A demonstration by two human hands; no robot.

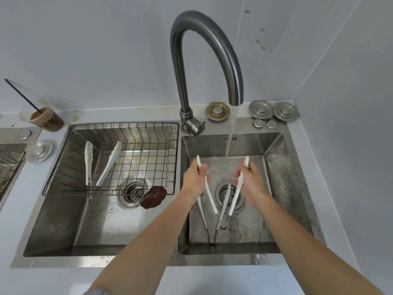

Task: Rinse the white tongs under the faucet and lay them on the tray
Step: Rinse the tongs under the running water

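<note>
Already, at the far left of the counter (12, 220), a plastic cup of brown drink (47, 119) with a dark straw stands just beside the left basin; it is well apart from the hands and looks to be in no danger. Next, the wire tray (136, 189) sits in the left basin, and one pair of white tongs (100, 162) already lies in it, arms splayed toward the wall. A dark reddish scrap (154, 196) lies beside that basin's drain, under the tray's near corner.

Moving right, the left hand (194, 179) is closed around one arm of a second pair of white tongs (210, 196), gripping near its tip, with the hinge hanging low toward the near wall of the right basin. The right hand (251, 182) pinches one arm of a third pair (235, 194) in the same way, its hinge dangling over the drain (227, 193).

The faucet (212, 50) runs, and its stream (231, 133) falls between and behind the two hands, touching neither pair as far as I can tell. So the main risk is a poor rinse: the tongs could go to the tray barely wetted unless they are brought into the water. Wet plastic held by a single arm may also slip or swing, and a dropped pair would land on the drain. On the carry leftward, a dangling hinge could snag the tray's wire rim or knock the pair lying there.
</note>
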